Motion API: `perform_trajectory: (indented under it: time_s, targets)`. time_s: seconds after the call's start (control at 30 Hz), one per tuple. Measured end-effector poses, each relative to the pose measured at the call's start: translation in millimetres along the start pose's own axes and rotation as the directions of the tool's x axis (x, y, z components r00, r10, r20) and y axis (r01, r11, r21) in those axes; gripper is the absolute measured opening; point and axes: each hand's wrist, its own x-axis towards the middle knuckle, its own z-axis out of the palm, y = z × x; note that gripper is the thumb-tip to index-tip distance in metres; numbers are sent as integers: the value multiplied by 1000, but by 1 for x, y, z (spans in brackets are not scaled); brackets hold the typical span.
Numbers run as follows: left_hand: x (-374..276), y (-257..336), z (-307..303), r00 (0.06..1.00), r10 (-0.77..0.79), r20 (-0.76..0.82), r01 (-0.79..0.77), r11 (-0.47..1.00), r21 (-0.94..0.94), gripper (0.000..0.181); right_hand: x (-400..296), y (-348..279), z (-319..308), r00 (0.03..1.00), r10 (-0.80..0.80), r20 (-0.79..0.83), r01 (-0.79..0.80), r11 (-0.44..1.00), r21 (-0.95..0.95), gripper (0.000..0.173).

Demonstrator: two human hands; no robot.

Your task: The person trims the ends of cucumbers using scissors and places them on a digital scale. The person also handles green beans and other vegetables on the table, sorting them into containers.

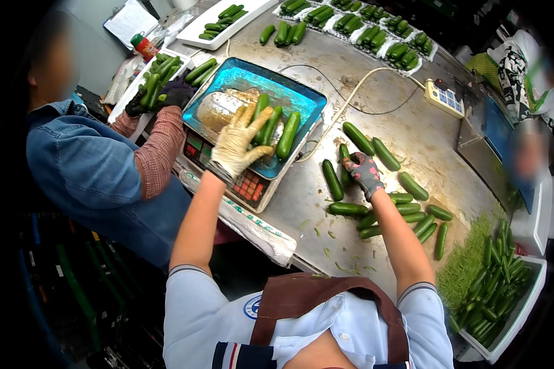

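My left hand (242,140), in a cream glove, rests with fingers spread over cucumbers on the blue pan (300,94) of a digital scale. A cucumber (271,125) lies under those fingers, and another (288,136) sits just right of them. A wrapped, shiny lump (214,110) is also on the pan, partly covered by the hand. My right hand (364,173), in a grey glove with pink patches, has its fingers closed around a slim cucumber (345,159) on the metal table (304,193). Several loose cucumbers (413,186) lie around that hand and forearm.
At left, a co-worker's dark-gloved hands (166,98) hold cucumbers over a white tray (115,115). Bundled cucumbers (371,39) line the back. A cable runs to a power strip (444,98). Another scale (487,131) stands right, above a white crate of cucumbers (538,281).
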Motion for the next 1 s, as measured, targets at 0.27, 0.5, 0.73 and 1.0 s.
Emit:
perform_trajectory:
  time_s: [0.27, 0.5, 0.73, 1.0]
  targets:
    - [8, -19, 2, 996, 84, 10, -84, 995, -60, 66, -1, -26, -32, 837, -446, -315, 226, 808, -543, 19]
    - [-17, -20, 4, 967, -45, -250, 10, 990, -137, 72, 18, -44, -39, 963, -258, -78, 143, 735, -663, 33]
    - [-73, -5, -3, 773, -459, -438, 112, 779, -617, 55, -5, -66, -27, 919, -57, 391, -294, 563, 773, 30]
    - [-96, 52, 3, 886, -338, -317, 80, 785, -614, 42, -32, -148, 24, 919, -254, 302, -34, 711, 702, 61]
